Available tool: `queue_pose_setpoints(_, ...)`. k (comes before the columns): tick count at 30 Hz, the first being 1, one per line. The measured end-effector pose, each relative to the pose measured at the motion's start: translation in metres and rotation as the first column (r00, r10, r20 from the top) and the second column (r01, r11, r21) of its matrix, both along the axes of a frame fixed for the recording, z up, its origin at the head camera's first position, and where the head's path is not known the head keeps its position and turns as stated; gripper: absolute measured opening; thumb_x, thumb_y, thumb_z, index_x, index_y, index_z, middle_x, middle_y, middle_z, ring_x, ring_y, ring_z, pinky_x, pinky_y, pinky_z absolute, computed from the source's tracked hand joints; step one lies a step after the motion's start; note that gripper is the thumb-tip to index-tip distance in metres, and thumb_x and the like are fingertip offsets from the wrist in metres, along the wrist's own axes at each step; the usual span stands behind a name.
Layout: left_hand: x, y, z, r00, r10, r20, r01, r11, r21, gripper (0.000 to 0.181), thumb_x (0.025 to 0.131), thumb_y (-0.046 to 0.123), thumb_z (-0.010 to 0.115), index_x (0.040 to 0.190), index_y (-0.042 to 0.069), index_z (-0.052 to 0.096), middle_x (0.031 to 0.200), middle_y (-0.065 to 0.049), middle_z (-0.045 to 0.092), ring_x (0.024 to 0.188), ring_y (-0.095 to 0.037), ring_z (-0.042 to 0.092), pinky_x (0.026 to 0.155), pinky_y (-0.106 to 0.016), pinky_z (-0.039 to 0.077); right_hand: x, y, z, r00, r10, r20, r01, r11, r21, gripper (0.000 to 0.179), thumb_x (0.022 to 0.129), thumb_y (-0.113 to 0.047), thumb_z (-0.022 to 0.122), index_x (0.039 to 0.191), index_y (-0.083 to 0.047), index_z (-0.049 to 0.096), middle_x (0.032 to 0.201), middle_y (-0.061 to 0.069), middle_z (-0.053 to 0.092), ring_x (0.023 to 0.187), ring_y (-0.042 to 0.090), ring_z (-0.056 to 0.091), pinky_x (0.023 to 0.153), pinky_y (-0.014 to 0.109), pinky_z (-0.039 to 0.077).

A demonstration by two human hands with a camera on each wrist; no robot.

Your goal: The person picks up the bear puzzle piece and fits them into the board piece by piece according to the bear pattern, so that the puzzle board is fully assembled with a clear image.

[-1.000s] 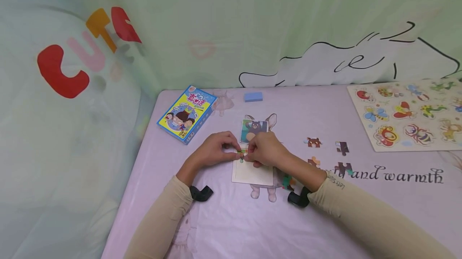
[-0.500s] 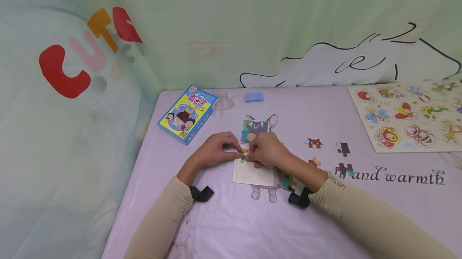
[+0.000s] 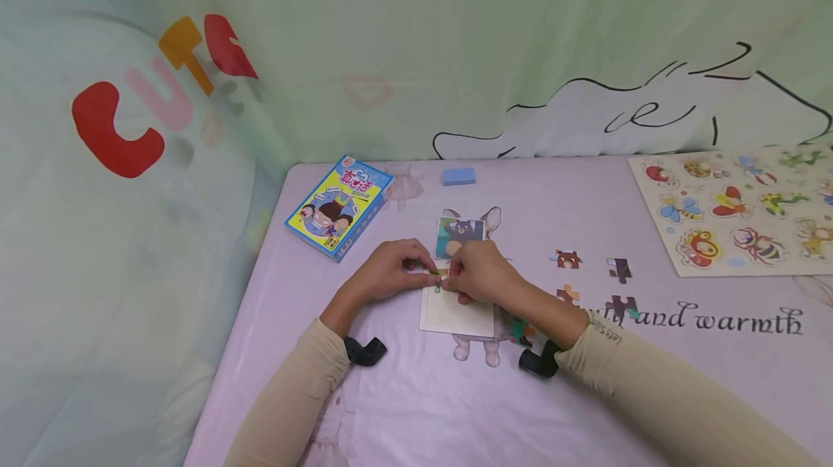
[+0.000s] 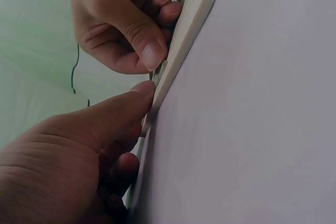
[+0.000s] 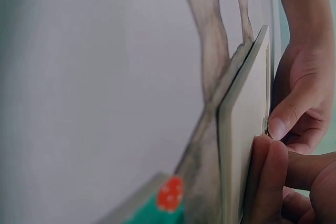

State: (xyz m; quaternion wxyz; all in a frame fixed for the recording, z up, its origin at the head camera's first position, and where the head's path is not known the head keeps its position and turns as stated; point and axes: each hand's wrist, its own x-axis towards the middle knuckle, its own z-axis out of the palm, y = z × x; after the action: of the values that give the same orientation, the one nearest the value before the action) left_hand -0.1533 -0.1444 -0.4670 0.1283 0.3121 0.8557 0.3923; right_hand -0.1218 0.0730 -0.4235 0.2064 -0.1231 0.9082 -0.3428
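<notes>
My left hand (image 3: 398, 268) and right hand (image 3: 480, 272) meet at the upper left of a cream puzzle tray (image 3: 457, 315). Thumbs and forefingers of both pinch a small green-and-orange jigsaw piece (image 3: 437, 286), mostly covered by the fingertips. In the left wrist view, the left thumb (image 4: 142, 88) lies at the tray's edge (image 4: 181, 45), with the right hand (image 4: 118, 19) just above. The right wrist view has the right fingers (image 5: 270, 171) low over the tray (image 5: 244, 114). A bear picture card (image 3: 459, 236) lies right behind the tray, partly hidden by the right hand.
Loose jigsaw pieces (image 3: 568, 259) lie to the right, and a green one (image 3: 520, 331) is beside the right forearm. A blue-yellow box (image 3: 338, 207) stands back left. Behind the card is a blue block (image 3: 458, 176). An insect puzzle board (image 3: 742, 214) occupies the far right.
Both hands stay at the same corner of the tray, with only slight finger movement. The whole scene shifts a little in the head view; the pieces on the table stay put.
</notes>
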Motion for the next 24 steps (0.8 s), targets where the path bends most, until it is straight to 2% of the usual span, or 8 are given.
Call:
queue_pose_setpoints(14,0.000,0.002,0.001,1.000,0.013,-0.002,-0.013,1.000,-0.013,0.010,0.089,0.028,0.081,0.098,0.024,0.077,0.098,0.015,0.069,0.088,-0.006,0.058,0.079,-0.024,0.048,-0.001,0.010,0.003,1.000,0.022,0.009,-0.022,1.000,-0.001,0.023,0.087,-0.021,0.082,0.070,-0.012,0.069,0.054,0.000,0.063,0.051,0.012,0.062,0.054,0.026,0.040)
queue_pose_setpoints(19,0.002,0.002,0.002,1.000,0.017,0.012,-0.017,1.000,-0.016,0.010,0.089,0.027,0.081,0.098,0.027,0.077,0.098,0.016,0.069,0.089,-0.006,0.059,0.082,-0.024,0.049,0.002,0.026,0.008,1.000,0.002,0.018,-0.001,0.999,-0.036,0.019,0.088,-0.020,0.080,0.075,-0.012,0.069,0.056,0.002,0.065,0.053,0.015,0.063,0.053,0.026,0.041)
queue_pose_setpoints(24,0.002,0.001,0.001,0.999,0.030,0.012,-0.030,0.999,-0.021,0.010,0.089,0.027,0.081,0.098,0.027,0.077,0.099,0.016,0.069,0.089,-0.006,0.059,0.082,-0.025,0.049,0.000,0.050,0.014,0.999,-0.001,-0.040,0.000,1.000,-0.031,0.017,0.089,-0.022,0.079,0.078,-0.013,0.070,0.058,0.001,0.066,0.053,0.016,0.061,0.051,0.029,0.042)
